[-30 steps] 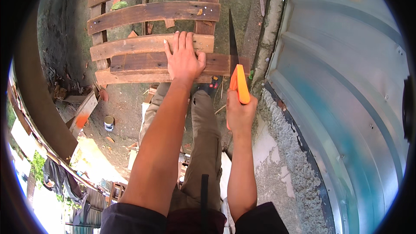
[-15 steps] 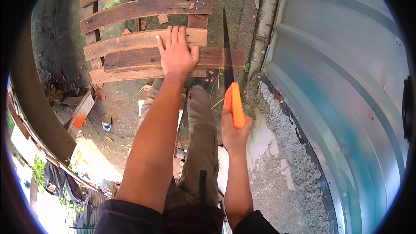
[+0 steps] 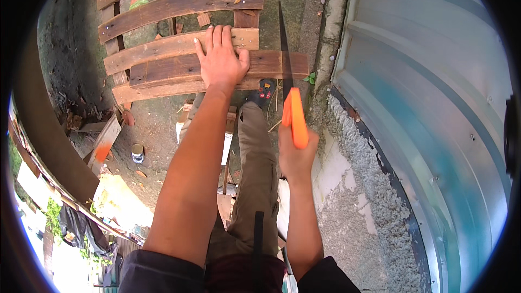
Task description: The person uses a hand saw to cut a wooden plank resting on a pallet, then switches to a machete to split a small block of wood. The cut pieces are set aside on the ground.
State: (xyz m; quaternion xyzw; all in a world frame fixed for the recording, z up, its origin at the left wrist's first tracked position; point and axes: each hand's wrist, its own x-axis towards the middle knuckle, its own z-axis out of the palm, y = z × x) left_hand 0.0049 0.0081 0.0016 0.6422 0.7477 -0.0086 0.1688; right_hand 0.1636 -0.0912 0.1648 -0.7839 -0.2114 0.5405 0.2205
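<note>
My left hand [image 3: 223, 66] lies flat with its fingers stretched out over a dark brown board [image 3: 168, 70] and the lighter slat [image 3: 157, 54] beyond it. The board rests across a wooden pallet [image 3: 184, 6], and its right end sticks out past the slats. In my right hand [image 3: 297, 154] is a handsaw [image 3: 296, 122], gripped by its orange handle. Its dark, narrow blade points away from me and crosses the board's overhanging part, at a thin line across the wood. How deep the teeth sit cannot be made out.
A corrugated metal sheet [image 3: 423, 103] rises along the right side, with rough mortar [image 3: 374, 201] at its foot. My shoe [image 3: 265, 90] is under the pallet's near edge. A small tin can [image 3: 138, 153] stands on the ground to the left, near a paint-marked plank [image 3: 106, 138].
My right hand and the saw have moved slightly away from me, the blade still across the board. My left hand stays on the board. The whole view has shifted a little.
</note>
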